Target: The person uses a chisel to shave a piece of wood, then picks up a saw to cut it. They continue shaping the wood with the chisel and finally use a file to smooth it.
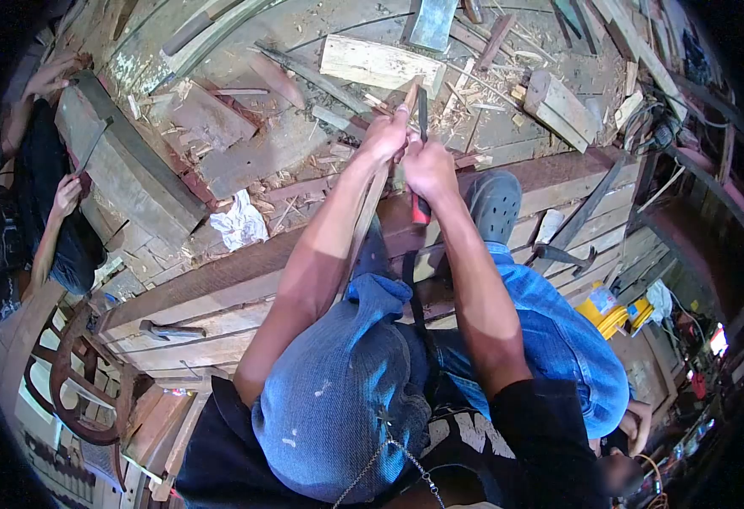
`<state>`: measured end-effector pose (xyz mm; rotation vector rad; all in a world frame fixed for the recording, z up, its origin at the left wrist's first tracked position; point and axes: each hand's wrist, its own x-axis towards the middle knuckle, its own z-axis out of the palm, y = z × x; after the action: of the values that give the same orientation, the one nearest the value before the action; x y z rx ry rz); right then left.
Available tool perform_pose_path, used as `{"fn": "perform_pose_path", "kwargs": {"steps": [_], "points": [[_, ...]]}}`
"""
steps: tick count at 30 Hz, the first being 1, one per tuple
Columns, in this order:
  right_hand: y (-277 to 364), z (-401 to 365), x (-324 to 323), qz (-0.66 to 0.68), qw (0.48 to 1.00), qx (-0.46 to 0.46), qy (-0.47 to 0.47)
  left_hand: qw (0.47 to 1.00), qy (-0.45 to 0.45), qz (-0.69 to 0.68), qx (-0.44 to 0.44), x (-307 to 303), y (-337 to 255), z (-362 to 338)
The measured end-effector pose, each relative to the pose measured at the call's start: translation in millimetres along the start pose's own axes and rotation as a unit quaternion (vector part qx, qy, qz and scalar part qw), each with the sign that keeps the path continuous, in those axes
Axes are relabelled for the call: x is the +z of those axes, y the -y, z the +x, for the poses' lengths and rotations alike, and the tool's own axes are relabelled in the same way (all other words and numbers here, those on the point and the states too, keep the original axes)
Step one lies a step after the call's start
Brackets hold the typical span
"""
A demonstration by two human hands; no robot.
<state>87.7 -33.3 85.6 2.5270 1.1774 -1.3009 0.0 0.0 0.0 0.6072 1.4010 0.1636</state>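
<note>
My left hand (386, 136) is closed around a long thin wooden strip (365, 216), whose pale tip shows above my fingers while the rest runs down along my forearm. In my closed right hand (431, 172) is a red-handled tool with a narrow dark blade (423, 114); its red handle end sticks out below my fist. The blade lies alongside the upper end of the strip, and both hands are close together. Just beyond them, a pale wooden board (380, 64) lies among wood shavings.
At left, another person's hand (67, 196) holds a flat blade by a large wooden block (130, 157). A white crumpled cloth (239, 222), a wood block (561, 110) and scraps surround the work area. Hammers (567, 257) (171, 331) rest on the slats. My shoe (494, 206) stands at right.
</note>
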Motion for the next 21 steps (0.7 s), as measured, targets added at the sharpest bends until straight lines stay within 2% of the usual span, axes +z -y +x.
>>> {"fn": "perform_pose_path", "kwargs": {"steps": [2,3,5,7,9,13,15,17,19,21], "points": [[2,-5,-6,0.058,0.997,0.032,0.045,1.0,0.008,-0.01,0.002,1,0,0],[7,0,-11,0.059,0.997,0.026,0.033,1.0,0.012,-0.01,0.015,0,-3,7],[17,-4,-23,0.09,0.99,0.055,0.098,1.0,0.02,-0.019,0.009,0,-2,4],[17,0,-23,0.08,0.991,0.044,0.097,1.0,0.01,-0.021,0.018,0,6,13],[16,2,-24,-0.003,0.999,-0.02,0.047,0.999,-0.005,-0.027,0.037,4,15,20],[9,0,-28,0.048,0.994,0.045,0.091,0.996,-0.017,0.057,0.071,0,17,16],[6,3,-25,0.024,0.995,0.021,0.099,0.994,-0.007,0.107,0.004,-3,1,3],[14,2,-36,0.017,0.992,0.012,0.128,0.997,0.006,0.076,-0.011,-6,-6,3],[21,-3,-37,0.046,0.996,-0.013,0.077,0.994,-0.016,0.068,0.088,-11,2,12],[26,1,-36,0.061,0.993,0.0,0.102,0.996,-0.024,0.066,0.059,-13,8,17]]}}
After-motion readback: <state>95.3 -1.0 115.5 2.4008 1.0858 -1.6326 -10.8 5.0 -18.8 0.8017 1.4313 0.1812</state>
